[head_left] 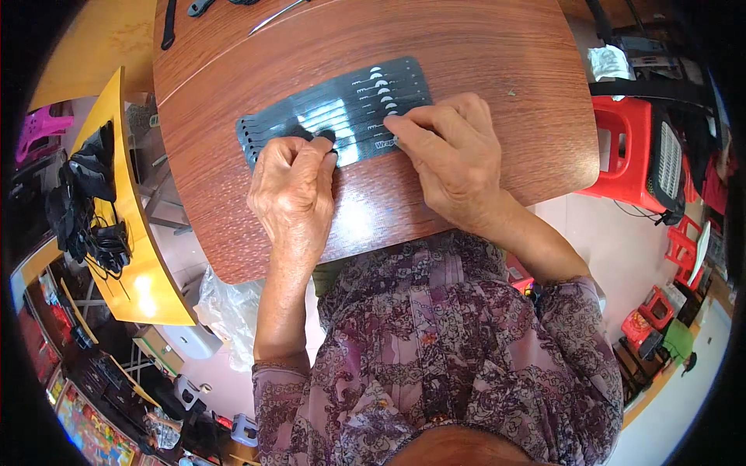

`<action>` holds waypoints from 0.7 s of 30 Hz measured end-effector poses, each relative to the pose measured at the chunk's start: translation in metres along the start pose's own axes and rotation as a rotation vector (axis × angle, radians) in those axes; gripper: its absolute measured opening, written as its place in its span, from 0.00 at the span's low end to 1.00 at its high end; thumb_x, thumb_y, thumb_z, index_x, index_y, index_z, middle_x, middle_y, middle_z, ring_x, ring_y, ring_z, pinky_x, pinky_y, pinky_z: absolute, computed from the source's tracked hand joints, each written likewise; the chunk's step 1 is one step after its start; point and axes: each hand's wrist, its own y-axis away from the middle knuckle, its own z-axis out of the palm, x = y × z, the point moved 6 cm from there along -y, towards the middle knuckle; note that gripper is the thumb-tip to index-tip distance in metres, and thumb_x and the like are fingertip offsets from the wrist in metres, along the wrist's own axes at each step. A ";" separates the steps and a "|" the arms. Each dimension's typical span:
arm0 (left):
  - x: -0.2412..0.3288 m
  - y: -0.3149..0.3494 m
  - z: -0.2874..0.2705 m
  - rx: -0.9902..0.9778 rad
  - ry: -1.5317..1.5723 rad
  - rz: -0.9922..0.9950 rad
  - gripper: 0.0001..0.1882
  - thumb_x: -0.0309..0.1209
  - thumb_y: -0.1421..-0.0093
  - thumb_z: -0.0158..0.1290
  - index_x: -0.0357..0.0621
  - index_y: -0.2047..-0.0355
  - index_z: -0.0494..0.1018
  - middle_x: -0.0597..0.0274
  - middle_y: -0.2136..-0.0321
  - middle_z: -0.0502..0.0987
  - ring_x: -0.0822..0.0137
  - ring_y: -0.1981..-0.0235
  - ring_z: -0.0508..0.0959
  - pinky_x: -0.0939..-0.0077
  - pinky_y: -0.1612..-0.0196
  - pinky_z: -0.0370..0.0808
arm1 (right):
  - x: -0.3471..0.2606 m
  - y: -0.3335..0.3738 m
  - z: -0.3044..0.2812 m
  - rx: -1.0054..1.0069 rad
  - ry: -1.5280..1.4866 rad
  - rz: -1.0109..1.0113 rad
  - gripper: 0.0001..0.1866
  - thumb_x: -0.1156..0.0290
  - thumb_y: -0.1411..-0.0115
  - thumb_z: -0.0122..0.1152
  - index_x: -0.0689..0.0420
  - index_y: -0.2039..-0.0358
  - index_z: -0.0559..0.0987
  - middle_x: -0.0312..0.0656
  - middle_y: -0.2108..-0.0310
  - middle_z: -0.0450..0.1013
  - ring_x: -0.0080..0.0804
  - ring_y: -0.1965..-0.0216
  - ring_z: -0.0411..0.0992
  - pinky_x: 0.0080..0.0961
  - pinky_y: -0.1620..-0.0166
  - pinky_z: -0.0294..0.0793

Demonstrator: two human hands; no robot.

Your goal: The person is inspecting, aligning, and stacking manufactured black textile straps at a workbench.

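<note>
At a dark sheet (334, 115), both hands (289, 182) (460, 155) curl.

Strap sheet (340, 106) on the table (497, 62); loose strap (169, 25) behind it, leftward; stool (640, 151) right of the table

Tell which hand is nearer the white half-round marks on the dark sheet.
Right. The right hand is at the near end of the marks; the left hand is left of them, by the dark sheet's near edge.
</note>
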 end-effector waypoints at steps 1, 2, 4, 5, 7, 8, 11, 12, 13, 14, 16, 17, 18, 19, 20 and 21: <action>-0.001 -0.001 -0.002 0.000 -0.012 0.029 0.09 0.20 0.56 0.61 0.42 0.71 0.78 0.60 0.75 0.74 0.65 0.73 0.75 0.74 0.69 0.72 | -0.003 -0.001 0.004 0.001 -0.002 0.005 0.15 0.80 0.57 0.64 0.60 0.65 0.79 0.41 0.69 0.73 0.37 0.69 0.67 0.30 0.65 0.65; -0.002 -0.001 -0.004 0.000 -0.024 0.058 0.10 0.19 0.57 0.61 0.42 0.72 0.78 0.60 0.75 0.74 0.64 0.71 0.75 0.74 0.68 0.72 | -0.005 -0.002 0.008 0.009 -0.007 0.005 0.15 0.80 0.57 0.64 0.60 0.65 0.79 0.41 0.70 0.73 0.37 0.69 0.67 0.30 0.66 0.65; 0.002 -0.004 -0.008 0.011 -0.047 0.112 0.10 0.19 0.58 0.61 0.41 0.73 0.78 0.60 0.75 0.74 0.63 0.70 0.74 0.73 0.66 0.71 | -0.006 -0.002 0.011 0.008 -0.017 -0.001 0.15 0.80 0.58 0.64 0.60 0.65 0.79 0.41 0.70 0.73 0.37 0.70 0.67 0.30 0.66 0.65; 0.006 -0.004 -0.009 0.021 -0.069 0.172 0.10 0.19 0.60 0.61 0.41 0.74 0.77 0.60 0.74 0.75 0.62 0.68 0.74 0.72 0.64 0.71 | -0.007 -0.002 0.012 -0.001 -0.027 0.008 0.15 0.80 0.58 0.64 0.60 0.65 0.79 0.41 0.70 0.73 0.37 0.69 0.67 0.30 0.66 0.65; 0.007 -0.004 -0.008 0.032 -0.078 0.213 0.10 0.18 0.60 0.61 0.40 0.74 0.77 0.61 0.73 0.76 0.62 0.67 0.73 0.72 0.63 0.71 | -0.006 0.000 0.015 -0.010 -0.035 0.020 0.15 0.80 0.58 0.64 0.60 0.65 0.79 0.41 0.70 0.73 0.37 0.69 0.67 0.30 0.66 0.65; 0.009 -0.003 -0.007 0.044 -0.086 0.257 0.10 0.18 0.60 0.60 0.39 0.75 0.77 0.61 0.72 0.76 0.62 0.66 0.73 0.71 0.62 0.70 | -0.005 0.001 0.016 0.019 -0.032 0.009 0.13 0.78 0.58 0.61 0.60 0.67 0.79 0.40 0.71 0.72 0.37 0.70 0.66 0.32 0.66 0.64; 0.010 0.002 -0.007 0.066 -0.087 0.278 0.10 0.18 0.60 0.60 0.38 0.75 0.76 0.61 0.70 0.77 0.62 0.67 0.73 0.71 0.63 0.70 | -0.005 0.002 0.017 0.048 -0.043 0.001 0.12 0.76 0.58 0.57 0.60 0.69 0.79 0.39 0.72 0.71 0.37 0.70 0.66 0.34 0.66 0.63; 0.009 0.002 -0.007 0.064 -0.089 0.277 0.10 0.18 0.60 0.60 0.38 0.75 0.76 0.61 0.70 0.77 0.62 0.67 0.73 0.71 0.63 0.70 | -0.005 0.002 0.017 0.049 -0.048 0.004 0.12 0.76 0.58 0.57 0.60 0.69 0.79 0.39 0.72 0.71 0.38 0.70 0.66 0.34 0.66 0.63; 0.008 0.002 -0.007 0.063 -0.076 0.297 0.11 0.18 0.63 0.59 0.36 0.74 0.76 0.59 0.69 0.77 0.61 0.68 0.73 0.71 0.64 0.70 | -0.005 0.002 0.017 0.048 -0.051 0.006 0.12 0.76 0.58 0.57 0.60 0.69 0.79 0.39 0.72 0.71 0.38 0.70 0.66 0.34 0.66 0.63; 0.008 0.002 -0.007 0.062 -0.064 0.316 0.13 0.18 0.66 0.59 0.34 0.74 0.75 0.58 0.69 0.76 0.60 0.69 0.72 0.70 0.66 0.70 | -0.006 0.002 0.017 0.048 -0.055 0.012 0.12 0.76 0.58 0.57 0.60 0.69 0.79 0.40 0.72 0.71 0.38 0.70 0.66 0.34 0.66 0.63; 0.007 0.001 -0.007 0.045 -0.047 0.312 0.13 0.18 0.65 0.58 0.35 0.74 0.75 0.58 0.68 0.76 0.60 0.69 0.72 0.71 0.66 0.70 | -0.006 0.002 0.016 0.047 -0.063 0.018 0.12 0.77 0.58 0.57 0.60 0.69 0.79 0.40 0.72 0.71 0.38 0.70 0.66 0.34 0.66 0.63; 0.007 0.000 -0.007 0.030 -0.028 0.309 0.13 0.18 0.65 0.58 0.35 0.74 0.75 0.57 0.68 0.76 0.60 0.69 0.72 0.71 0.66 0.70 | -0.006 0.001 0.015 0.041 -0.066 0.022 0.12 0.77 0.58 0.58 0.60 0.69 0.79 0.40 0.72 0.71 0.38 0.70 0.66 0.33 0.66 0.63; 0.007 -0.001 -0.007 0.029 -0.030 0.307 0.13 0.18 0.65 0.58 0.35 0.74 0.75 0.57 0.68 0.76 0.60 0.69 0.72 0.71 0.66 0.70 | -0.005 0.001 0.016 0.034 -0.066 0.025 0.12 0.77 0.58 0.58 0.60 0.69 0.79 0.40 0.72 0.71 0.38 0.70 0.66 0.33 0.66 0.63; 0.008 -0.002 -0.007 0.026 -0.033 0.315 0.13 0.18 0.65 0.58 0.35 0.73 0.75 0.57 0.68 0.76 0.60 0.68 0.73 0.71 0.66 0.70 | -0.003 0.001 0.016 0.033 -0.069 0.026 0.12 0.77 0.58 0.58 0.60 0.69 0.79 0.40 0.72 0.71 0.38 0.70 0.66 0.33 0.66 0.63; 0.009 -0.002 -0.007 0.022 -0.035 0.323 0.13 0.17 0.65 0.58 0.34 0.73 0.75 0.57 0.68 0.76 0.60 0.68 0.73 0.71 0.66 0.70 | -0.002 0.002 0.016 0.043 -0.078 0.019 0.13 0.77 0.58 0.58 0.60 0.69 0.79 0.40 0.72 0.71 0.38 0.70 0.66 0.33 0.66 0.63; 0.008 -0.002 -0.008 0.017 -0.036 0.323 0.13 0.17 0.65 0.58 0.34 0.73 0.75 0.57 0.68 0.76 0.60 0.68 0.73 0.71 0.66 0.70 | -0.003 0.003 0.017 0.053 -0.086 0.016 0.13 0.77 0.59 0.58 0.60 0.68 0.79 0.40 0.72 0.71 0.38 0.70 0.66 0.33 0.66 0.63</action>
